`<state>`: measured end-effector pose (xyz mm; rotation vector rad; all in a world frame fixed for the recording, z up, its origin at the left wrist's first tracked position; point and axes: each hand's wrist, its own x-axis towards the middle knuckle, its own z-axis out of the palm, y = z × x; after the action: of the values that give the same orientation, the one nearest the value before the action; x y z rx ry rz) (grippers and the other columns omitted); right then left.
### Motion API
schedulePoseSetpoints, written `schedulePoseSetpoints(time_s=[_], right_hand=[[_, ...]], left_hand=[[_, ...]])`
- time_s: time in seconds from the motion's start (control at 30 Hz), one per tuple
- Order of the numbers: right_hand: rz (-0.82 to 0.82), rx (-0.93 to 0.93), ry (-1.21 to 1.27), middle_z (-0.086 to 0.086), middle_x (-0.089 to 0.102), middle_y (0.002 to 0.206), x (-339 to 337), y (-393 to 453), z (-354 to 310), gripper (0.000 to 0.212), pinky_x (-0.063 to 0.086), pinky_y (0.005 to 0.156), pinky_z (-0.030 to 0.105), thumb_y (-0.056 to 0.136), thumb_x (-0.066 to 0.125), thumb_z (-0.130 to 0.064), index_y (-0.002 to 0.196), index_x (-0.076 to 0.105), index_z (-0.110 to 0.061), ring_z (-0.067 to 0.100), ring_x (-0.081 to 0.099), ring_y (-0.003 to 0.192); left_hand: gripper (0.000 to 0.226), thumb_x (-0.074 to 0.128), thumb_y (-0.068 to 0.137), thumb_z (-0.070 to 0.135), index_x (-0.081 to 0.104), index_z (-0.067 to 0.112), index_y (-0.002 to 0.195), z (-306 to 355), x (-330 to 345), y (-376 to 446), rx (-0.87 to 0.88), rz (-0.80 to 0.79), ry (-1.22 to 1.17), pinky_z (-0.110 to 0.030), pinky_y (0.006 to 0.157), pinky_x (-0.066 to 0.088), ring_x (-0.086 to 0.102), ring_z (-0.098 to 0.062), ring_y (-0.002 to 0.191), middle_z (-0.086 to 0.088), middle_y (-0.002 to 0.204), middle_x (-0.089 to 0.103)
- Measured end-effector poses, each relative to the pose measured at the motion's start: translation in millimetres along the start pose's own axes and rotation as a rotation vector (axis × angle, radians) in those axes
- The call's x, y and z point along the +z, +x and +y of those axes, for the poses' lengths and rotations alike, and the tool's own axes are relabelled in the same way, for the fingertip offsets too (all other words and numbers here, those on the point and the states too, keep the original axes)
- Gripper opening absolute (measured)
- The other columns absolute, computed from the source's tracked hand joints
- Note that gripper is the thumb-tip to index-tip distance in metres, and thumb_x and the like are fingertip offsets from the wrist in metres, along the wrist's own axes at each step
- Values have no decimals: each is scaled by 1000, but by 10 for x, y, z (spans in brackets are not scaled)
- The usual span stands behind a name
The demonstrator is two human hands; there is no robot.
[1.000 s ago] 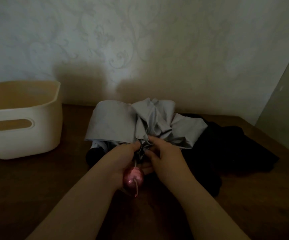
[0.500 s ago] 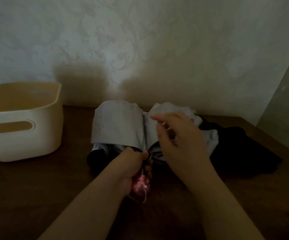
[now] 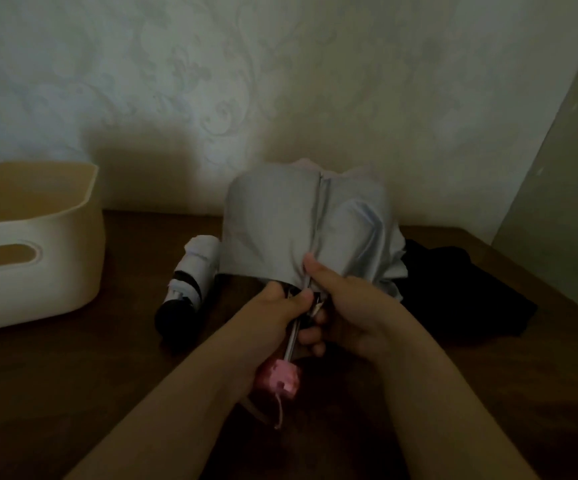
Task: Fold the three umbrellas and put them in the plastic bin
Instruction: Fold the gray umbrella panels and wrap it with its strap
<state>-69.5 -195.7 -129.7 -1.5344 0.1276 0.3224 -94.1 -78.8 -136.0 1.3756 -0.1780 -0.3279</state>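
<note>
A: What are the hands doing with the grey umbrella [image 3: 280, 223]?

B: The left hand [image 3: 280, 306] is gripping the shaft [image 3: 294, 336] just above the pink handle [image 3: 282, 377], fingers curled round it. The right hand [image 3: 346, 306] is pinching the canopy cloth along a rib, thumb lying on the fabric. The umbrella is standing tilted over the tabletop [image 3: 73, 375], canopy toward the wall.

A: And the others?

B: A rolled white-and-black umbrella [image 3: 194, 275] is lying just left of it, and a black umbrella [image 3: 453, 289] is sprawling loose on the right. The plastic bin [image 3: 31, 244] is sitting well apart at the left; nothing is showing inside it.

A: How should the folding go?

B: I'd say keep the shaft steady, gather each panel flat along its rib, then wrap them all one way, so the cloth isn't bunching before strapping.
</note>
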Motion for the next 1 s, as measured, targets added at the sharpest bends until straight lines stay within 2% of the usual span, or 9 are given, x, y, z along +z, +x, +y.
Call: schedulePoseSetpoints(time_s=[0.13, 0.2, 0.27, 0.37, 0.47, 0.63, 0.73, 0.87, 1.0], right_hand=[[29, -131, 160, 5, 57, 50, 32, -6, 32, 34, 43, 36, 27, 84, 67, -32, 89, 59, 0, 19, 45, 35], [79, -219, 217, 6, 65, 62, 33, 7, 20, 22, 46, 39, 27, 86, 66, -23, 88, 62, -2, 18, 55, 41], [118, -292, 294, 5, 69, 69, -23, 29, 3, 10, 54, 50, 27, 88, 63, -14, 89, 63, -5, 15, 66, 54], [124, -334, 407, 2, 71, 72, -151, 57, -24, 6, 57, 59, 27, 90, 60, -11, 93, 62, -7, 12, 68, 60], [113, -349, 505, 1, 70, 79, -228, 67, -40, 10, 57, 60, 25, 91, 58, -11, 100, 61, -8, 11, 68, 63], [112, -420, 589, 7, 66, 107, -271, 78, -40, 35, 55, 79, 26, 90, 57, -2, 125, 53, -3, 16, 64, 89], [88, -450, 599, 10, 65, 113, -262, 85, -36, 41, 55, 82, 26, 89, 57, 1, 129, 50, 0, 18, 64, 96], [38, -503, 542, 11, 64, 118, -199, 75, -6, 38, 51, 93, 30, 90, 56, 0, 127, 52, -4, 20, 63, 103], [48, -529, 417, 9, 66, 115, -76, 70, 58, 33, 48, 97, 36, 87, 59, 1, 118, 56, -12, 23, 63, 105]], left_hand=[[22, 46, 95, 14, 41, 33, 86, -17, -24, -23, 77, -7, 99, -16, 45, 48, 61, -2, 47, -2, 78, 58], [20, 48, 94, 18, 41, 35, 88, -42, -20, -27, 113, 8, 169, -18, 47, 51, 63, -7, 53, -5, 81, 60], [20, 51, 93, 18, 41, 32, 103, -78, -18, -12, 131, 34, 205, -20, 51, 52, 67, -14, 62, -9, 87, 64], [47, 60, 88, 23, 32, 28, 125, -89, -28, 53, -30, 43, 144, -33, 63, 56, 72, -24, 78, -11, 93, 69], [44, 68, 79, 28, 47, 23, 117, -86, -76, 92, -156, 29, 301, -31, 69, 54, 65, -17, 90, -1, 101, 63], [14, 66, 83, 16, 60, 14, 96, -123, -77, 60, -230, -96, 450, -26, 66, 58, 71, -15, 75, -9, 90, 71], [8, 62, 86, 15, 60, 15, 94, -155, -44, 60, -136, -22, 471, -24, 67, 56, 69, -9, 69, -4, 84, 71], [6, 60, 87, 30, 57, 28, 92, -179, -34, 52, -13, 37, 574, -21, 66, 49, 65, -1, 65, 3, 78, 69], [11, 59, 89, 33, 58, 26, 97, -192, -21, 44, 80, 63, 570, -14, 55, 49, 61, 5, 57, 6, 75, 67]])
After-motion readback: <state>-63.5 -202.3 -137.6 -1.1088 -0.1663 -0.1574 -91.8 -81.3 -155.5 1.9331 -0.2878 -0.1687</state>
